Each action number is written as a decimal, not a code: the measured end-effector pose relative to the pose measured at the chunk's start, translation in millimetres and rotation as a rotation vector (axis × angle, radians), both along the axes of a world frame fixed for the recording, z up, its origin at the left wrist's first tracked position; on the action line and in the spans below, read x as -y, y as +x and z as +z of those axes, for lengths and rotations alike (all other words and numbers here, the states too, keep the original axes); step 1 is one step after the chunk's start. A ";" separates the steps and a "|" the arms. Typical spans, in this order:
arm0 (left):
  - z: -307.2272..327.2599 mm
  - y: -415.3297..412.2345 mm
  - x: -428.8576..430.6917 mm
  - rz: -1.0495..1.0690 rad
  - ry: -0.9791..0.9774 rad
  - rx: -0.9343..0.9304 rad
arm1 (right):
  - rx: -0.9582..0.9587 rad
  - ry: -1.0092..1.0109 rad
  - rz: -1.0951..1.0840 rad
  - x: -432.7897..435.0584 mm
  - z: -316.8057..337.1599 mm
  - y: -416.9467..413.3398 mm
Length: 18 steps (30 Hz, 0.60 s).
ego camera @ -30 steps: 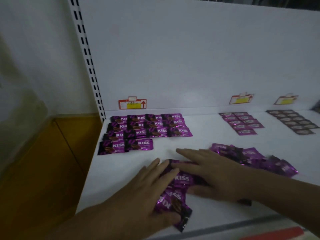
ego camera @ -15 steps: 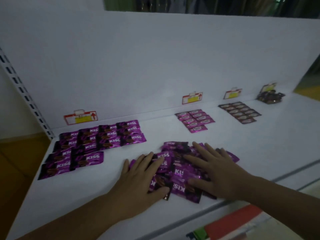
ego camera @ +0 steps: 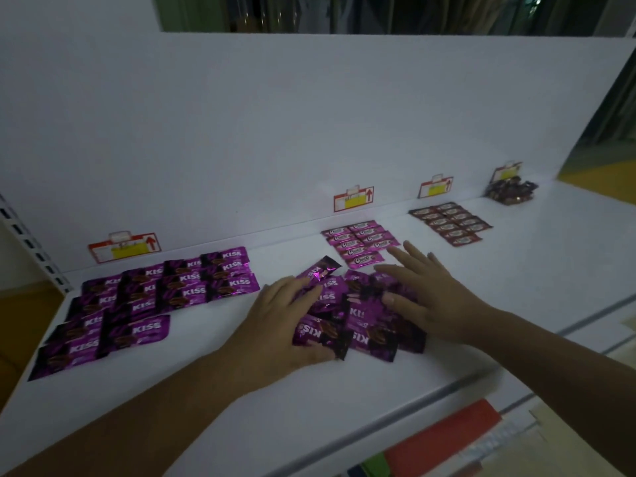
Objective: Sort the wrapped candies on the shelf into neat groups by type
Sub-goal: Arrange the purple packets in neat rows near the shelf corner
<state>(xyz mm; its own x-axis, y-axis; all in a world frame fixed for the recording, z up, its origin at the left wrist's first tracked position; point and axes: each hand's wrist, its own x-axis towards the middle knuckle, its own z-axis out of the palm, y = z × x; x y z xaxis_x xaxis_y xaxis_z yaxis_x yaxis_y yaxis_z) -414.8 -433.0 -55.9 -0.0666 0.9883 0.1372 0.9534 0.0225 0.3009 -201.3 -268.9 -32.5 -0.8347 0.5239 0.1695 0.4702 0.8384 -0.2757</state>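
The loose heap (ego camera: 370, 325) of purple KISS candies lay on the white shelf (ego camera: 516, 277), wrappers overlapping at all angles; every place here is told from that heap. The left hand (ego camera: 285, 321) rested flat on the heap's left side, fingers nearly straight and spread over the wrappers, thumb along the heap's near edge, gripping nothing that could be made out; the right hand (ego camera: 430, 290) lay on the heap's right side, fingers straight and fanned out toward the back, thumb pressed on a wrapper, palm down and holding nothing. One purple candy (ego camera: 318, 270) stuck up tilted at the heap's far left corner, just beyond the left fingertips. Left of the heap, well apart from it, the sorted KISS rows (ego camera: 155, 297) lay flat in a neat block. Just behind the heap sat the pink candy group (ego camera: 361, 242) in two tidy columns; behind and to the right of the heap lay the dark red candy group (ego camera: 451, 223), also in columns; farthest right and back from the heap was a small dark pile (ego camera: 511, 192), too dim to tell its type. Price tags (ego camera: 353, 199) hung on the white back panel (ego camera: 275, 132) behind the heap.
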 end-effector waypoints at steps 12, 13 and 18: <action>19.3 -6.4 14.7 0.084 0.016 0.497 | -0.093 0.085 0.177 28.1 20.4 -45.6; 22.8 -11.2 17.2 0.097 0.016 0.613 | -0.095 0.068 0.178 29.7 21.7 -48.4; 40.8 -41.6 42.2 0.207 0.033 0.858 | 0.077 0.028 0.257 42.4 24.5 -62.4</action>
<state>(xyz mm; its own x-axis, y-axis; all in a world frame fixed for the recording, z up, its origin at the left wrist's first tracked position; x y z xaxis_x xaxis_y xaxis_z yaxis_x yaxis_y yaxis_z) -456.4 -475.3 -15.1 -0.3367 0.9415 -0.0144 0.3758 0.1484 0.9147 -263.7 -311.3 -8.1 -0.9508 0.2890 0.1119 0.2594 0.9398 -0.2224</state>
